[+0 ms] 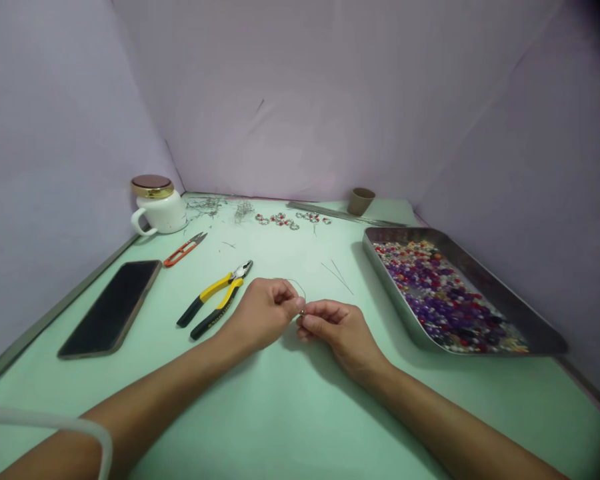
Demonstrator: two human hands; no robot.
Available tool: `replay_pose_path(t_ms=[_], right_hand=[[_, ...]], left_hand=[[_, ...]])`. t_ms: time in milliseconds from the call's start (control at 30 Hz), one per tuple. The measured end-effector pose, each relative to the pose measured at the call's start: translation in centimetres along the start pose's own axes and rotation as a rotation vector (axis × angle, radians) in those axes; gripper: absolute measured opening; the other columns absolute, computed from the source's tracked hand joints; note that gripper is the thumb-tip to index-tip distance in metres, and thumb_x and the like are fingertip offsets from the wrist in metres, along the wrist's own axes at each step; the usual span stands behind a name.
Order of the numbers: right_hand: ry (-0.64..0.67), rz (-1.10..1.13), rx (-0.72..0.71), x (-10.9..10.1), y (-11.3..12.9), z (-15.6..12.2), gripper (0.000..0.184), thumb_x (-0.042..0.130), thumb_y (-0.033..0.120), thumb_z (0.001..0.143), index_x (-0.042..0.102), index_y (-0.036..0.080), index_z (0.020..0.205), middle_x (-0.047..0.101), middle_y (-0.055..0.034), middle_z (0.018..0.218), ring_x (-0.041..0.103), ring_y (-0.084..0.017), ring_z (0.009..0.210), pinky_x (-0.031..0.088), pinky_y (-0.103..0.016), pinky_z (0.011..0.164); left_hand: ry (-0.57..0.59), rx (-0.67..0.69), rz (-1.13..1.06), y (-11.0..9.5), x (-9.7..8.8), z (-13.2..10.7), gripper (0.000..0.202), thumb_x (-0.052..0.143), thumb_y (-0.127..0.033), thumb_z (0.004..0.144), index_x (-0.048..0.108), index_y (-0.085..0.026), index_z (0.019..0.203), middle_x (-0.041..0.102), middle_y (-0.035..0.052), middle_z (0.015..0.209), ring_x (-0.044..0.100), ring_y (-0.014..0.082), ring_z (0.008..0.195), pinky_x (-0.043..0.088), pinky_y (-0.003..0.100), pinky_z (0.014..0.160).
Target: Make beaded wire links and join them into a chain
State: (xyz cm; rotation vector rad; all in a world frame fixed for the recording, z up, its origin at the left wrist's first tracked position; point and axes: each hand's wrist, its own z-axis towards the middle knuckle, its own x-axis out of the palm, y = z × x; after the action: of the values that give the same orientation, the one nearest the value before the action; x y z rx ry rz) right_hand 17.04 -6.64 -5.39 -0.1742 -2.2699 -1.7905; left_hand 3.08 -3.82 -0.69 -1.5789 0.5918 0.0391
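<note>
Landmark: yellow-black pliers point(230, 297) on green worktop point(260, 413). Thin wire point(301, 287) just right of pliers, bowed into arc, lower end between both hands. Left hand point(270, 312), beside pliers: thumb and fingers pinching wire. Right hand point(347, 335), farther right of pliers: fingers pinched on same wire end; tiny bit there too small to identify. Phone point(111, 307) left of pliers; orange snips point(181, 252) beyond, leftward; beaded rings point(280, 219) beyond, rightward; metal tray point(397, 303) of beads point(445, 300) well right.
</note>
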Motion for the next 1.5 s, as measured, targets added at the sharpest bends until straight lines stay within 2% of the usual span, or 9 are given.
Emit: replay_pose_path(t_ms=[200,433,600,833,1200,1500], right_hand=[[0.02,0.082,-0.012,-0.1,-0.1,0.1,0.013,0.071,0.023,0.059,0.067,0.014,0.068,0.065,-0.0003,0.056,0.058,-0.01,0.05,0.05,-0.024,0.056],[0.061,0.162,0.011,-0.3,-0.2,0.3,0.019,0.073,0.019,0.057,0.067,0.015,0.074,0.067,-0.001,0.063,0.061,-0.01,0.055,0.051,-0.025,0.059],[0.032,0.155,0.018,-0.3,-0.1,0.2,0.015,0.073,0.02,0.057,0.065,0.014,0.069,0.066,0.0001,0.059,0.06,-0.009,0.054,0.05,-0.023,0.059],[0.107,0.084,-0.03,-0.6,-0.3,0.0,0.011,0.07,0.023,0.062,0.064,0.014,0.066,0.066,-0.0012,0.058,0.06,-0.01,0.053,0.048,-0.025,0.059],[0.006,0.15,-0.012,-0.2,-0.3,0.1,0.013,0.072,0.023,0.059,0.065,0.015,0.066,0.066,0.0,0.057,0.06,-0.01,0.053,0.05,-0.025,0.059],[-0.005,0.097,-0.064,-0.2,-0.1,-0.3,0.016,0.071,0.028,0.06,0.065,0.014,0.065,0.064,-0.0012,0.057,0.06,-0.012,0.055,0.05,-0.027,0.058]], left_hand=[[0.091,-0.018,-0.026,0.1,-0.5,0.1,0.004,0.053,-0.016,0.06,0.057,-0.014,0.06,0.051,-0.003,0.05,0.043,0.0078,0.047,0.034,0.019,0.044],[0.036,0.037,0.049,0.2,-0.3,0.2,0.006,0.052,-0.016,0.062,0.057,-0.014,0.06,0.055,-0.0012,0.054,0.045,0.0087,0.051,0.035,0.02,0.047],[0.033,0.036,0.065,0.2,-0.3,0.0,0.006,0.052,-0.017,0.064,0.056,-0.014,0.062,0.054,-0.0017,0.055,0.045,0.0088,0.051,0.035,0.02,0.047],[0.101,0.056,0.097,0.0,-0.5,0.0,0.01,0.051,-0.017,0.064,0.06,-0.014,0.061,0.054,-0.0013,0.054,0.045,0.0094,0.051,0.034,0.02,0.047],[0.003,-0.015,0.026,0.0,0.0,0.0,0.006,0.054,-0.019,0.062,0.057,-0.014,0.059,0.053,-0.0023,0.052,0.045,0.0085,0.048,0.034,0.019,0.045],[-0.006,0.016,0.087,0.0,0.6,-0.5,0.009,0.05,-0.018,0.064,0.056,-0.015,0.057,0.052,-0.0025,0.05,0.043,0.0082,0.046,0.031,0.019,0.042]])
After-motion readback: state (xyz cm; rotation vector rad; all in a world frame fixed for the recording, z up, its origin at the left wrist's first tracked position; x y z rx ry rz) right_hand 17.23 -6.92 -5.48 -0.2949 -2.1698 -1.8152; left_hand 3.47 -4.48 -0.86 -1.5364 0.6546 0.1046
